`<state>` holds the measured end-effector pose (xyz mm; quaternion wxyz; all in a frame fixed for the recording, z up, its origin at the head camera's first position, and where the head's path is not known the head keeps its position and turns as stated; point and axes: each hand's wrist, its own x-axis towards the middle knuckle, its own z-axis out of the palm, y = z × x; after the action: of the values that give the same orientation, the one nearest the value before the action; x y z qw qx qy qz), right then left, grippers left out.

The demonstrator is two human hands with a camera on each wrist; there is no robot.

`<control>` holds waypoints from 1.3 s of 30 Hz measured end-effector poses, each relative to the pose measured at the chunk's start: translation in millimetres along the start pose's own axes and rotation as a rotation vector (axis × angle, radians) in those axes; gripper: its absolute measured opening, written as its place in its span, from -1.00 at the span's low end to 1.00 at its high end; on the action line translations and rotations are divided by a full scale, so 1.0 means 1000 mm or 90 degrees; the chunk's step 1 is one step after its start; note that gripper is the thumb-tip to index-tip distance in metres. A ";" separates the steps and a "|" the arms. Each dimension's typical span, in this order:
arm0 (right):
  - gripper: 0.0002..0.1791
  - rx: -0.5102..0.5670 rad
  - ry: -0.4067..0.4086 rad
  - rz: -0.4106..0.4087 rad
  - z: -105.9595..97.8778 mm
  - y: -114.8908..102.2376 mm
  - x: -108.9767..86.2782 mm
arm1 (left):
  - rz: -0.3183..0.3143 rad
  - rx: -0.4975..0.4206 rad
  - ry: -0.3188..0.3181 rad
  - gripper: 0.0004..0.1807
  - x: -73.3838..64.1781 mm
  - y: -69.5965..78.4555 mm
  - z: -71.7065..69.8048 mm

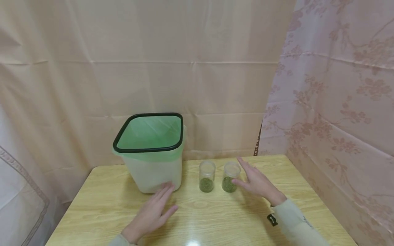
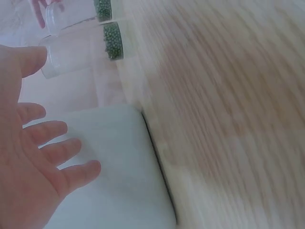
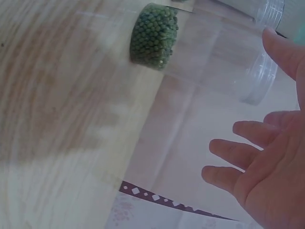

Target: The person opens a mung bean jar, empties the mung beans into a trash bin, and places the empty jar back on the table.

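Two clear jars stand upright side by side on the table, a left jar (image 1: 207,177) and a right jar (image 1: 229,172). Small green beans (image 3: 153,37) fill the lower part of each. My right hand (image 1: 257,182) is at the right side of the right jar, thumb in front and fingers spread; it does not grip the jar. To the left stands a pale bin (image 1: 154,174) with a green liner (image 1: 150,131) and a black rim. My left hand (image 1: 150,212) reaches in front of the bin's lower wall with fingers extended. Whether they touch it, I cannot tell.
The wood-grain table (image 1: 197,222) has its back edge against a beige curtain (image 1: 191,85). A pink floral curtain (image 1: 347,112) hangs along the right. White cloth (image 1: 21,198) hangs at the left. A small black tag (image 1: 272,219) is at the right sleeve.
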<state>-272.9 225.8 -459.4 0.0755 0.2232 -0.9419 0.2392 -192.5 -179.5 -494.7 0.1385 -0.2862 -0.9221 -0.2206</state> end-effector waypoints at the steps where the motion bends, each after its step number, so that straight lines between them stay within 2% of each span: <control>1: 0.10 0.009 -0.004 0.010 0.001 0.001 0.000 | -0.006 -0.012 -0.002 -0.26 0.001 0.001 0.001; 6: 0.21 0.048 -0.029 0.052 0.008 0.006 -0.001 | -0.014 -0.035 0.000 -0.27 0.006 0.004 0.008; 14: 0.25 0.140 -0.048 0.078 0.019 0.013 0.001 | -0.009 -0.046 0.004 -0.25 0.013 0.008 0.014; 17: 0.22 0.196 -0.045 0.083 0.024 0.015 0.002 | -0.007 -0.049 0.001 -0.25 0.015 0.009 0.017; 21: 0.09 0.272 -0.031 0.062 0.033 0.017 0.003 | -0.015 -0.060 -0.007 -0.25 0.018 0.010 0.019; 24: 0.04 0.305 -0.026 0.052 0.038 0.019 0.004 | -0.020 -0.067 -0.012 -0.25 0.019 0.012 0.019; 31: 0.12 0.295 -0.021 0.114 0.045 0.015 0.008 | -0.023 -0.073 -0.019 -0.26 0.022 0.015 0.021; 36: 0.16 0.267 -0.015 0.136 0.052 0.011 0.007 | -0.022 -0.074 -0.022 -0.30 0.020 0.017 0.024; 39: 0.16 0.275 -0.008 0.149 0.054 0.008 0.013 | -0.019 -0.061 -0.026 -0.31 0.021 0.016 0.022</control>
<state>-289.9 201.5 -506.7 -0.0083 0.1252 -0.8888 0.4408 -202.8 -147.5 -500.5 0.1023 -0.2834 -0.9172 -0.2607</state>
